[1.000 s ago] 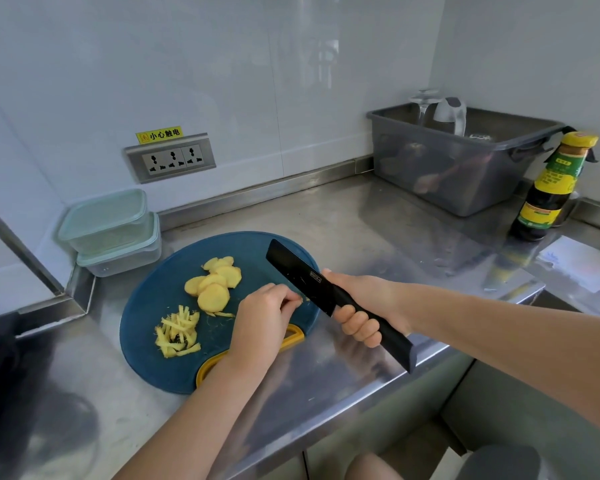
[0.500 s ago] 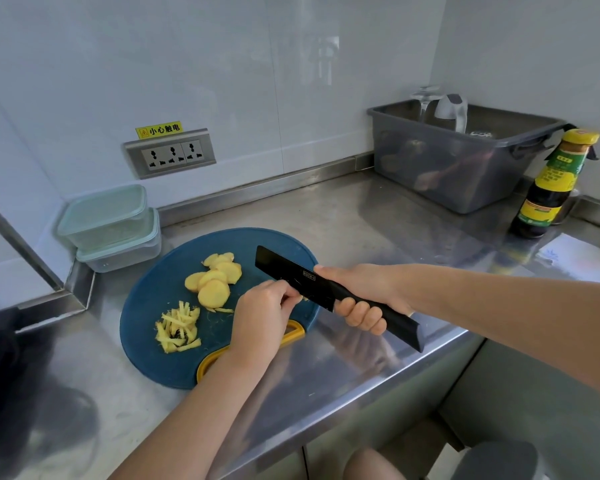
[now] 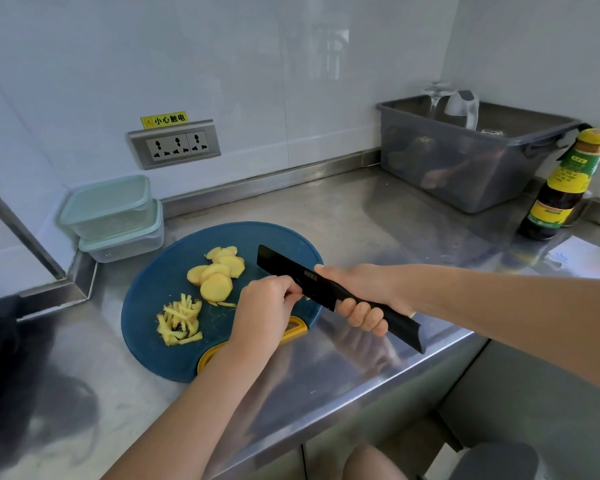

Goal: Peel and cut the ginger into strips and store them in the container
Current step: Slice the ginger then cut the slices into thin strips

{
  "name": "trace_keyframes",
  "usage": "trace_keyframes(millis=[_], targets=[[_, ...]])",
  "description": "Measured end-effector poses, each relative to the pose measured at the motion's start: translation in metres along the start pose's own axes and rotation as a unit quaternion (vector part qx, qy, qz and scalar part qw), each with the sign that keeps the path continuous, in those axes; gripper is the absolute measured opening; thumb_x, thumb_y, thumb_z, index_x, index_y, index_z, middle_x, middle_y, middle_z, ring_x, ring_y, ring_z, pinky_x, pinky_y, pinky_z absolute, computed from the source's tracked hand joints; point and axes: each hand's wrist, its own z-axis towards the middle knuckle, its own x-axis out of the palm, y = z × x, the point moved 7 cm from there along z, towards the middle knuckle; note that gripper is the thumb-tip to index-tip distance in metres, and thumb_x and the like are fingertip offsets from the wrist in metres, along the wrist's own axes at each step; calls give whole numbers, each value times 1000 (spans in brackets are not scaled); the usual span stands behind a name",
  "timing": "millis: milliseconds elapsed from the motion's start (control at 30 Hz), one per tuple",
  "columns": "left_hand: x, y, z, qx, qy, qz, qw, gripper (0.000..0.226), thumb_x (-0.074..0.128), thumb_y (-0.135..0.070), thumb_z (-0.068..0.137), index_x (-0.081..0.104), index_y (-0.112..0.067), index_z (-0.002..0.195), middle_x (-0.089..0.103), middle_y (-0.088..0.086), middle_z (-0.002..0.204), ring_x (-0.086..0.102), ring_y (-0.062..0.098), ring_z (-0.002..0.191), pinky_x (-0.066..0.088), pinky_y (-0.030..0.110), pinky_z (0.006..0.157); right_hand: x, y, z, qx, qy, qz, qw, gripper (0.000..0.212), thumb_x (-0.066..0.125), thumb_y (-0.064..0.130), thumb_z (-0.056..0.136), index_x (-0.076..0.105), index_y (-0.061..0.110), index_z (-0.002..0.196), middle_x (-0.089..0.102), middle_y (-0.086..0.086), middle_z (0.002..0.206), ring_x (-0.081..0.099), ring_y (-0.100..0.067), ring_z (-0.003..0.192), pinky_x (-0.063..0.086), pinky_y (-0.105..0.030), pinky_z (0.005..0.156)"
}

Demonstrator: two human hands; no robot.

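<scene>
A round blue cutting board [image 3: 160, 278] lies on the steel counter. Several peeled yellow ginger slices [image 3: 217, 271] overlap near its middle. A small pile of ginger strips [image 3: 180, 320] sits at its front left. My right hand [image 3: 357, 296] grips a black knife [image 3: 291, 277], whose blade points left over the board's right side. My left hand [image 3: 262, 306], fingers curled, touches the blade's lower edge with its fingertips; a tiny ginger bit shows there. Two stacked lidded containers [image 3: 113, 216] stand at the back left.
A grey plastic tub [image 3: 465, 161] with a glass and a jug stands at the back right. A dark sauce bottle [image 3: 561, 192] and a paper sheet [image 3: 582, 258] are at the far right. A wall socket [image 3: 174, 143] is behind. The counter edge runs below my arms.
The knife blade has swung lower and further left, over the board. My left hand stayed at the blade, fingertips against it.
</scene>
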Motion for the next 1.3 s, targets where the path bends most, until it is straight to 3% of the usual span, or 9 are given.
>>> trace_keyframes(millis=[267, 400, 533, 833, 1000, 1067, 1133, 1200, 1300], targets=[[-3, 0, -2, -18, -23, 14, 999, 5, 70, -16, 84, 73, -14, 87, 72, -2, 81, 66, 15, 71, 54, 29, 67, 11, 1, 10, -8, -62, -7, 998, 71, 32, 82, 83, 36, 20, 48, 31, 3, 43, 26, -12, 32, 26, -17, 36], [-4, 0, -2, -25, -39, 13, 999, 4, 71, -17, 83, 72, -14, 79, 70, -2, 72, 64, 14, 63, 54, 33, 60, 10, -7, 12, -13, -41, 99, 994, 70, 34, 79, 85, 36, 20, 49, 32, 3, 44, 26, -11, 32, 25, -17, 35], [-6, -2, -4, -22, -38, 8, 999, 2, 72, -16, 82, 73, -14, 81, 70, -2, 73, 63, 11, 64, 53, 27, 60, 13, -16, 11, -16, -9, 188, 982, 70, 35, 78, 85, 37, 19, 48, 33, 4, 42, 27, -11, 30, 26, -17, 32], [-8, 6, -2, -24, -47, -43, 998, 17, 74, -15, 80, 65, -16, 94, 65, -6, 81, 56, 3, 66, 44, 11, 61, 8, -7, 3, -48, -4, 109, 993, 68, 31, 76, 89, 37, 19, 51, 32, 4, 43, 27, -10, 31, 26, -17, 32], [-51, -3, -2, 24, -186, -26, 982, 19, 64, -3, 83, 59, -8, 100, 55, -2, 88, 52, 7, 77, 43, 11, 68, -5, 17, -10, -91, -77, -29, 992, 67, 32, 78, 86, 36, 18, 56, 33, 2, 45, 28, -12, 34, 27, -17, 34], [-64, -13, -3, 58, -195, -5, 979, 24, 57, 0, 84, 60, -8, 106, 57, 1, 99, 52, 10, 92, 43, 17, 80, -10, 27, -14, -122, -142, -179, 966, 69, 38, 79, 84, 38, 16, 56, 38, -1, 46, 32, -16, 36, 31, -18, 35], [-69, -25, -2, 93, -145, 1, 985, 29, 52, 1, 82, 63, -12, 105, 59, -3, 104, 50, 8, 98, 39, 18, 87, -9, 38, -22, -167, -187, -326, 912, 68, 48, 74, 84, 42, 13, 53, 44, -4, 47, 38, -19, 39, 35, -20, 40], [-64, -31, 0, 92, -29, -29, 995, 29, 50, 1, 85, 65, -17, 102, 61, -10, 102, 52, 1, 97, 42, 13, 86, -9, 44, -31, -204, -226, -418, 856, 59, 56, 64, 86, 43, 16, 54, 45, 0, 51, 40, -15, 44, 30, -21, 44], [-47, -33, 3, 47, 143, -94, 984, 25, 47, -9, 94, 66, -24, 102, 63, -15, 99, 57, -2, 94, 49, 20, 83, -9, 48, -39, -216, -271, -510, 787, 52, 56, 58, 88, 43, 19, 58, 44, 3, 58, 39, -11, 50, 30, -24, 46]])
